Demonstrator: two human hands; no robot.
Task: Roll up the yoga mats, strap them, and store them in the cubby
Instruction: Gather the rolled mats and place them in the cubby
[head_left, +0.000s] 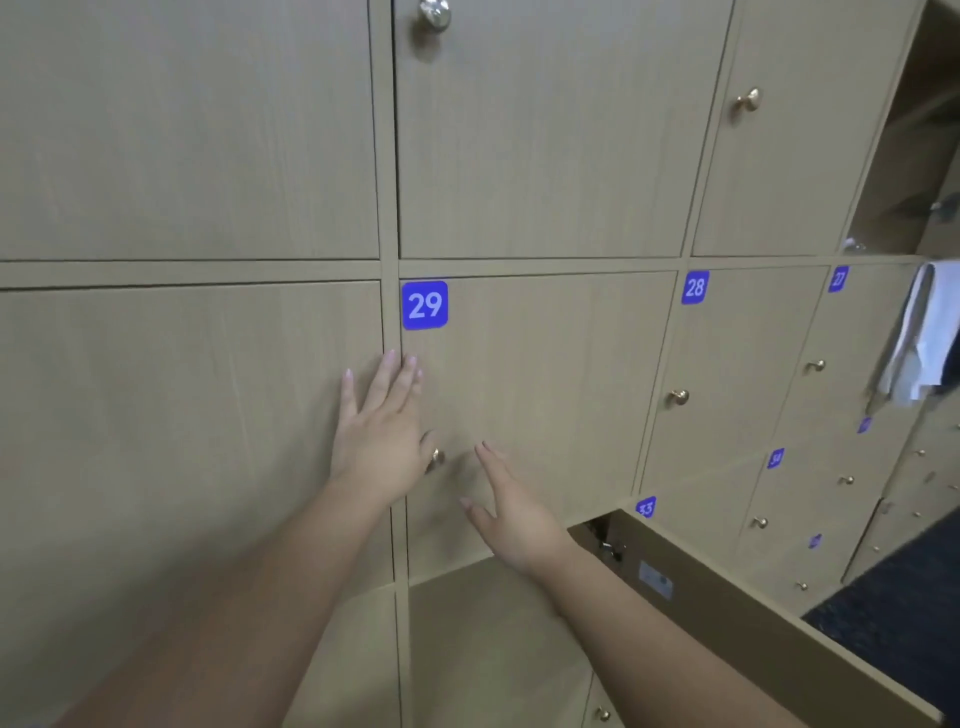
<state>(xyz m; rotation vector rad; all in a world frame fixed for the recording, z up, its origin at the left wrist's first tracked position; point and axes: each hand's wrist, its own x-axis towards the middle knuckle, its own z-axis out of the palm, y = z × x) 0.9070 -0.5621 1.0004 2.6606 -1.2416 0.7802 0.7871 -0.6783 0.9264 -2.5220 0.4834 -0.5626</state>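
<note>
Both hands are raised against a wall of light wooden cubby doors. The left hand (382, 441) lies flat with its fingers straight and slightly spread, the fingertips resting across the seam at the left edge of the door marked 29 (535, 395), just below the blue number label (424, 305). The heel of that hand sits right beside the door's small brass knob (435, 458), partly covering it. The right hand (511, 512) is lower and to the right, fingers extended and loosely apart, thumb out to the side; it holds nothing, and whether its fingertips actually touch the door panel cannot be told. Door 29 appears closed, flush with its frame. Below and to the right, another cubby door (737, 618) stands swung open toward the viewer, its inner face showing a latch and a small sticker; the open cubby (498, 639) beneath door 29 shows only bare wooden walls from this angle. No yoga mats or straps show anywhere, so their place cannot be told. To the right run more numbered doors, 28 (694, 287) among them, each with a brass knob. At the far right edge a pale cloth (922, 332) hangs from an open compartment, and dark carpet (904, 613) covers the floor.
</note>
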